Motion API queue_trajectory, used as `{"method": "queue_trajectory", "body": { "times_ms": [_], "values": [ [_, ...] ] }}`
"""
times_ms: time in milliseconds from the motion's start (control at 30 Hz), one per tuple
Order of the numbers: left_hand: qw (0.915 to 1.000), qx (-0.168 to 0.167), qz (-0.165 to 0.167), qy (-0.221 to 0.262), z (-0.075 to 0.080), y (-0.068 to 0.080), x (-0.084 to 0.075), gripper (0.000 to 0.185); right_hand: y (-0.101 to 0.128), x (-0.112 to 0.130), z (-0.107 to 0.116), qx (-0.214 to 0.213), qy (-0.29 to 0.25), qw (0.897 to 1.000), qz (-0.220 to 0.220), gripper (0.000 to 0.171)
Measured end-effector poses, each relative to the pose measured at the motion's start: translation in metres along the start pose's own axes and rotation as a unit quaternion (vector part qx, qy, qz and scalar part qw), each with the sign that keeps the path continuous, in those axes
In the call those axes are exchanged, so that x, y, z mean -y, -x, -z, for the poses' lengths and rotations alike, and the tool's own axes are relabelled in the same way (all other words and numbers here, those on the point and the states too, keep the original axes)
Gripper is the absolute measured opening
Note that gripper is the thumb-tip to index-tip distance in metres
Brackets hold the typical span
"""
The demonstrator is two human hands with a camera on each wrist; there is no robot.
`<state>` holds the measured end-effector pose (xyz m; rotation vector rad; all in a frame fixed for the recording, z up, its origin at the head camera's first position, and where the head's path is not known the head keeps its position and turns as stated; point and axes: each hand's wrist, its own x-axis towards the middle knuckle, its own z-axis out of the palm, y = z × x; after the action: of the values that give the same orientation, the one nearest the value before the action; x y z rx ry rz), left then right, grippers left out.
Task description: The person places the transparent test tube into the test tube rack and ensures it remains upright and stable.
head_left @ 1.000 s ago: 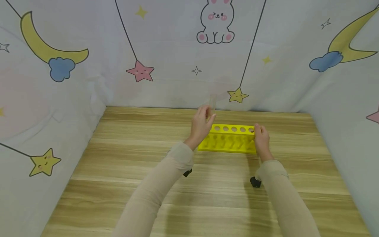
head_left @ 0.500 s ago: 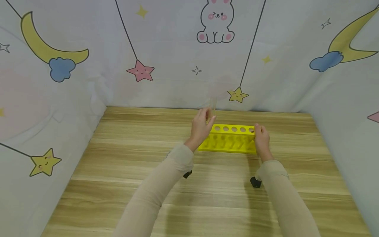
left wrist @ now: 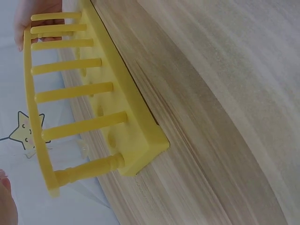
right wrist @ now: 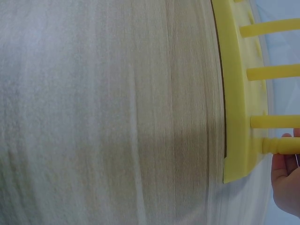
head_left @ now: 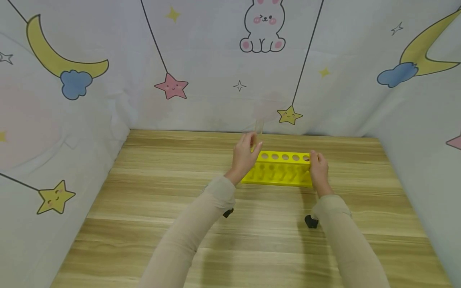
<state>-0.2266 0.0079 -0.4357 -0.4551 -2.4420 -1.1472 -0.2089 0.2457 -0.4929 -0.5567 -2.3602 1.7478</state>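
Note:
A yellow test tube rack [head_left: 284, 174] stands on the wooden table, a row of round holes along its top plate. Over its left end, my left hand [head_left: 245, 154] pinches a clear test tube [head_left: 259, 127] held upright, its top rising above the fingers. In the left wrist view the tube's rounded lower end [left wrist: 83, 149] shows below the top plate, above the rack's base. My right hand [head_left: 318, 168] grips the right end of the rack, thumb at the top plate. The right wrist view shows those fingers [right wrist: 285, 180] around the end post.
Behind the rack, a white cloth [head_left: 216, 108] printed with stars, moons and a rabbit hangs at the table's back edge and along both sides. Bare wooden tabletop [head_left: 273, 236] lies in front of the rack. Black wrist devices [head_left: 311, 221] sit under both sleeves.
The left hand has lowered the test tube slightly, its top sitting a little lower than before. The right hand and the rack stay in place.

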Motion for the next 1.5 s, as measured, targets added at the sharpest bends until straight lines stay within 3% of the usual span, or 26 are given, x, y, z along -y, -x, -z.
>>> {"method": "queue_trajectory", "body": {
  "times_ms": [1500],
  "values": [
    [0.9996, 0.014, 0.009, -0.021, -0.0088, 0.0102, 0.0092, 0.023, -0.0039, 0.0005, 0.0, -0.001, 0.0, 1.0, -0.006, 0.04]
  ]
}}
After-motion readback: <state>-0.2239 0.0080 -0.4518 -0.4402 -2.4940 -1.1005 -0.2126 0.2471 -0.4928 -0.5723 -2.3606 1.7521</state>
